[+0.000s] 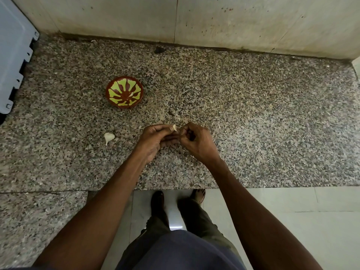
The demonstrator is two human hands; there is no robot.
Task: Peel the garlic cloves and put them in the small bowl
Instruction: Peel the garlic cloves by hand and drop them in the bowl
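Observation:
A small brown bowl [124, 91] with a green pattern sits on the speckled granite counter [253, 117], with one or two pale garlic pieces inside. My left hand [155, 138] pinches a pale garlic clove [174, 128] between thumb and fingers. My right hand [196, 141] meets it from the right, fingers curled, pinching at the clove's end. An unpeeled garlic piece [108, 137] lies on the counter left of my left hand, below the bowl.
A grey plastic appliance edge [13, 55] stands at the far left. A stained tiled wall [194, 20] backs the counter. A dark scrap [158, 49] lies near the wall. The counter's front edge runs above my feet [157, 199].

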